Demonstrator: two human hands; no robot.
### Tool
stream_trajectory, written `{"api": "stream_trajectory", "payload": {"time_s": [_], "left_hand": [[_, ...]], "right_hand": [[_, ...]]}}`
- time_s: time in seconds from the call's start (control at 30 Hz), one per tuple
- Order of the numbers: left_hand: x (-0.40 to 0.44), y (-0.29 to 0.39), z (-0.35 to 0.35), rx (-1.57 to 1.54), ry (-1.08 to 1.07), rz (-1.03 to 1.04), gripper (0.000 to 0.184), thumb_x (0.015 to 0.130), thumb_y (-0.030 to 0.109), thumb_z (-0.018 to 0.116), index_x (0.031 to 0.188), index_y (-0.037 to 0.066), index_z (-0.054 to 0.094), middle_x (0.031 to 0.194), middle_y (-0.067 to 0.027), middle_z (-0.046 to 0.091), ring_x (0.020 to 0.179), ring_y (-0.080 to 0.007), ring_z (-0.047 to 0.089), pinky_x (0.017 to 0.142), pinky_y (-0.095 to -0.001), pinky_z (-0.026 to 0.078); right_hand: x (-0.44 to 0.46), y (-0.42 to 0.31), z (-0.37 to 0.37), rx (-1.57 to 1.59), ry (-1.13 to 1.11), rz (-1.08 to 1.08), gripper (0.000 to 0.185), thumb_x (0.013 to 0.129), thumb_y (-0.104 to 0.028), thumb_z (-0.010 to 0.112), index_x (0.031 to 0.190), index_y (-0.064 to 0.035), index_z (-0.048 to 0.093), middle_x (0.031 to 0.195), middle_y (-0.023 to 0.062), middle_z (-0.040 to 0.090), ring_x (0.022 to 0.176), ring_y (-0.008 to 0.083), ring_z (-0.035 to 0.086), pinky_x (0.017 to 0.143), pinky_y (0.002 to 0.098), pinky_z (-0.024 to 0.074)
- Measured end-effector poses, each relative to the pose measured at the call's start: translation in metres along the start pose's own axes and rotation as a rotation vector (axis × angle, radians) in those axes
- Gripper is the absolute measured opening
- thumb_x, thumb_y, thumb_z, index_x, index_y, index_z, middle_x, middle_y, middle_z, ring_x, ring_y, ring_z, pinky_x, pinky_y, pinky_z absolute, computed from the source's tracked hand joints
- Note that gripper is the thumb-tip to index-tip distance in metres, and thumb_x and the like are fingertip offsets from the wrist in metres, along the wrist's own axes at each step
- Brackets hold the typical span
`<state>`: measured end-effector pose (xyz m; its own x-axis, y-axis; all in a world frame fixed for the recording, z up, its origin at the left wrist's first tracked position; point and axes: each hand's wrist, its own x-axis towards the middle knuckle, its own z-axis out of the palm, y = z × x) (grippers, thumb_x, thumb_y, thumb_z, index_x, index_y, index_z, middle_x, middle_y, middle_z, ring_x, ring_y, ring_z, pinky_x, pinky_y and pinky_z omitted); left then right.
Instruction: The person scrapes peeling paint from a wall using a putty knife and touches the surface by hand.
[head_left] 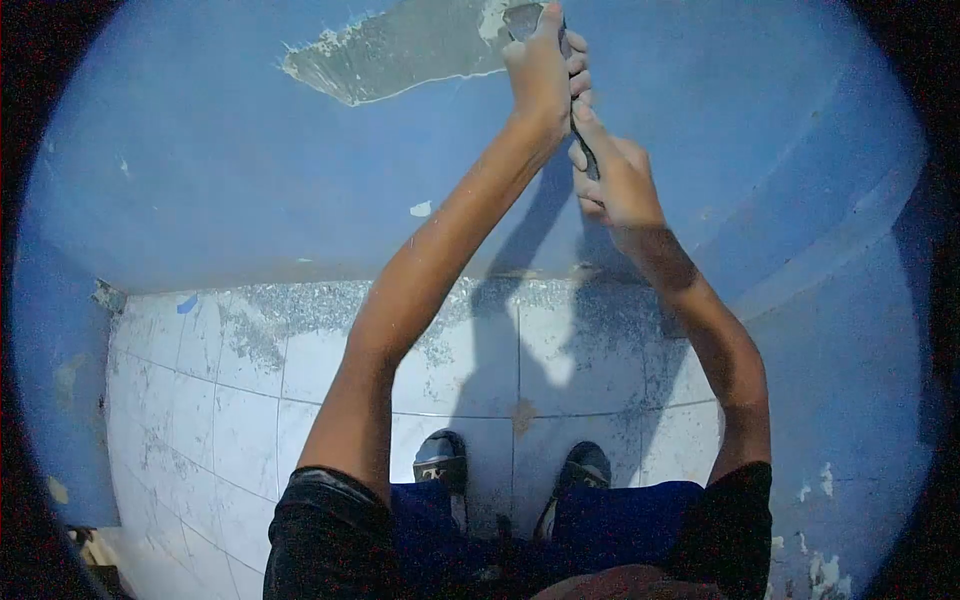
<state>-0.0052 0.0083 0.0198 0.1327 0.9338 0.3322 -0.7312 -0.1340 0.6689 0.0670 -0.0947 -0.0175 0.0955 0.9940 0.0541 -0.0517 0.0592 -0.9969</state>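
Both of my hands are raised to the blue wall (300, 190), closed on one dark scraper (588, 150). My left hand (540, 80) grips it high up, near the blade, with the thumb pointing upward. Lower down, my right hand (618, 180) is wrapped around the handle, its thumb lying along it. The scraper's upper end is at the right edge of a bare grey patch (420, 50) with ragged, pale edges where the blue paint is gone. My fingers partly hide the tool.
White floor tiles (340, 350) lie below, with grey flakes and dust (310, 305) strewn along the wall's foot. My sandalled feet (440, 460) stand close to the wall. Another blue wall (840, 400) rises on the right, with chipped spots (825, 575). A blue paint chip (187, 304) lies at left.
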Motion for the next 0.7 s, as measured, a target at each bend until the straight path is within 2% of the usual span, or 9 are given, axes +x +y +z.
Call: {"api": "stream_trajectory", "payload": {"time_s": [0.13, 0.17, 0.27, 0.37, 0.47, 0.57, 0.67, 0.7], "left_hand": [[-0.022, -0.017, -0.013, 0.126, 0.035, -0.018, 0.03, 0.091, 0.032, 0.055, 0.079, 0.006, 0.049, 0.057, -0.0022, 0.046, 0.04, -0.0088, 0.036, 0.035, -0.0235, 0.026], [-0.017, -0.016, -0.012, 0.122, 0.049, -0.032, 0.03, 0.091, 0.033, 0.056, 0.08, 0.007, 0.048, 0.057, -0.0018, 0.047, 0.04, -0.0083, 0.036, 0.035, -0.0233, 0.025], [0.018, 0.012, 0.007, -0.087, -0.037, 0.099, 0.029, 0.09, 0.033, 0.057, 0.079, 0.008, 0.048, 0.056, -0.0007, 0.046, 0.039, -0.0078, 0.035, 0.034, -0.0234, 0.024], [0.008, 0.018, 0.001, -0.027, -0.077, -0.035, 0.027, 0.09, 0.032, 0.058, 0.078, 0.009, 0.048, 0.054, 0.0006, 0.044, 0.038, -0.0077, 0.035, 0.034, -0.0231, 0.024], [-0.02, -0.005, -0.02, 0.178, 0.012, -0.032, 0.026, 0.091, 0.036, 0.055, 0.086, 0.012, 0.049, 0.06, 0.0018, 0.047, 0.043, -0.0076, 0.038, 0.036, -0.0218, 0.028], [0.006, 0.01, -0.009, 0.074, -0.042, 0.065, 0.028, 0.09, 0.038, 0.056, 0.084, 0.012, 0.05, 0.057, 0.0016, 0.046, 0.041, -0.0081, 0.038, 0.036, -0.0216, 0.028], [0.015, 0.03, 0.01, -0.076, 0.025, 0.056, 0.028, 0.088, 0.029, 0.06, 0.075, 0.007, 0.049, 0.053, 0.0002, 0.044, 0.038, -0.0071, 0.036, 0.034, -0.0223, 0.025], [0.01, 0.022, 0.004, -0.007, 0.029, 0.034, 0.028, 0.089, 0.033, 0.06, 0.077, 0.009, 0.049, 0.054, 0.0006, 0.044, 0.039, -0.0075, 0.036, 0.034, -0.0221, 0.026]], "right_hand": [[-0.01, 0.024, -0.005, -0.005, -0.022, 0.08, 0.051, 0.089, -0.053, 0.053, 0.062, -0.0112, 0.047, 0.05, -0.0038, 0.041, 0.039, 0.0057, 0.036, 0.036, 0.0231, 0.0249], [-0.002, 0.027, -0.006, -0.047, 0.028, 0.003, 0.05, 0.09, -0.053, 0.053, 0.062, -0.0114, 0.048, 0.05, -0.0042, 0.04, 0.04, 0.0056, 0.036, 0.036, 0.0228, 0.0249], [0.007, -0.024, 0.006, -0.041, 0.042, -0.033, 0.051, 0.09, -0.053, 0.053, 0.061, -0.0116, 0.048, 0.05, -0.0041, 0.04, 0.04, 0.0069, 0.037, 0.036, 0.0232, 0.0253], [0.006, -0.013, 0.012, 0.067, -0.008, -0.03, 0.047, 0.091, -0.051, 0.051, 0.068, -0.0105, 0.05, 0.053, -0.0054, 0.037, 0.039, 0.0044, 0.032, 0.035, 0.0218, 0.0234], [-0.011, 0.018, 0.008, -0.006, -0.029, 0.103, 0.05, 0.088, -0.055, 0.055, 0.065, -0.011, 0.049, 0.052, -0.0049, 0.04, 0.04, 0.0054, 0.036, 0.036, 0.0218, 0.0246], [0.009, 0.0, 0.014, -0.054, 0.101, -0.042, 0.048, 0.09, -0.051, 0.054, 0.064, -0.011, 0.047, 0.05, -0.0044, 0.04, 0.04, 0.0061, 0.037, 0.035, 0.0223, 0.0239], [0.011, -0.023, 0.016, 0.085, -0.032, -0.077, 0.048, 0.09, -0.05, 0.055, 0.064, -0.01, 0.048, 0.053, -0.0013, 0.045, 0.04, 0.0084, 0.04, 0.036, 0.0242, 0.0267], [0.01, -0.012, 0.016, 0.053, -0.01, -0.09, 0.048, 0.09, -0.051, 0.054, 0.064, -0.0112, 0.047, 0.052, -0.0028, 0.042, 0.039, 0.0071, 0.037, 0.035, 0.023, 0.0255]]}}
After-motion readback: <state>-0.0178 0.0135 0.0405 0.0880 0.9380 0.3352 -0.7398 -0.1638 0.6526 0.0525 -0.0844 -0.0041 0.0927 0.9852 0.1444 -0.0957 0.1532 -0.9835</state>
